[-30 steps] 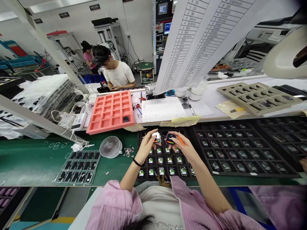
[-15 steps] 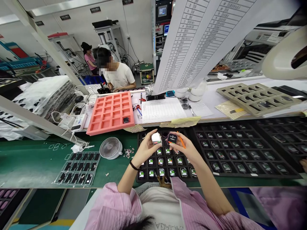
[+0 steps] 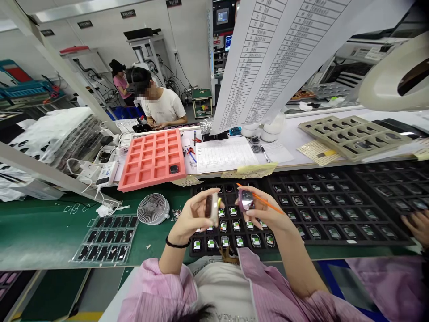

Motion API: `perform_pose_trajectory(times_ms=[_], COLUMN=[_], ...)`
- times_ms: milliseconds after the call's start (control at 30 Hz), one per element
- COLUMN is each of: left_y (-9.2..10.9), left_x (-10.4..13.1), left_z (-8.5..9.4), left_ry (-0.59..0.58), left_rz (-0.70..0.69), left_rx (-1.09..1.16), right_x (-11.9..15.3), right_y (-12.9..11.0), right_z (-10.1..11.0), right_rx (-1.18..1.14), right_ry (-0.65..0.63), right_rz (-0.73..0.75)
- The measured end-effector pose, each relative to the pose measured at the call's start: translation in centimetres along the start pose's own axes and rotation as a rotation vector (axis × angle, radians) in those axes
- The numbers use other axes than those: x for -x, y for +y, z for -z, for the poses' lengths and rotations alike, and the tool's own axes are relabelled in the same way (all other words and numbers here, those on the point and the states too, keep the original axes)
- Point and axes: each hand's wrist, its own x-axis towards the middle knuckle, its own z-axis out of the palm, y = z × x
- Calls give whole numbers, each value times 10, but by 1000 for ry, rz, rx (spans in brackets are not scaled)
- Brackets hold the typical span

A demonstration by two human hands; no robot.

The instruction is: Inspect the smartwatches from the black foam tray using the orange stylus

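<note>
My left hand (image 3: 187, 218) is closed on a pale smartwatch (image 3: 213, 209), held edge-on above a black foam tray (image 3: 193, 249). In my right hand (image 3: 268, 210) is a purple-rimmed smartwatch (image 3: 247, 200), its glossy face turned sideways. A thin orange stick (image 3: 268, 204), perhaps a pen or pry tool, also lies in the right hand's grip. The two watches are apart, side by side. Below them, several square watches with lit green-and-white screens (image 3: 256, 240) sit in the tray's pockets, partly hidden by my hands.
More watch trays (image 3: 335, 243) extend to the right, where another person's hand (image 3: 417, 226) reaches in. To the left are a small fan (image 3: 153, 208) and a clear blister tray (image 3: 105, 239). A pink foam tray (image 3: 125, 181) rests on the shelf. Printed sheets (image 3: 254, 67) hang overhead.
Both watches have been turned from facing me to edge-on or sideways. The orange stick has swung to a flatter slant. Another person's hand has come further into view at right.
</note>
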Motion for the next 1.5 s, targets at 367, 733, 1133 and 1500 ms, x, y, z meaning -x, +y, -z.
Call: perform_pose_trajectory(times_ms=[367,733,1133,1500], left_y=[-25,-24,-29,-34], left_x=[-32,-31,-34,-34], left_z=[5,5,6,11], left_ry=[263,265,281,256], left_rz=[-28,-13,2,9], left_rx=[-314,-392,-330,-340], right_x=[-28,-28,-25,-24], right_y=[39,35,30,30], right_z=[5,4,-2,5], right_rx=[211,226,220,247], right_ry=[178,156,237,215], right_rz=[108,94,78,86])
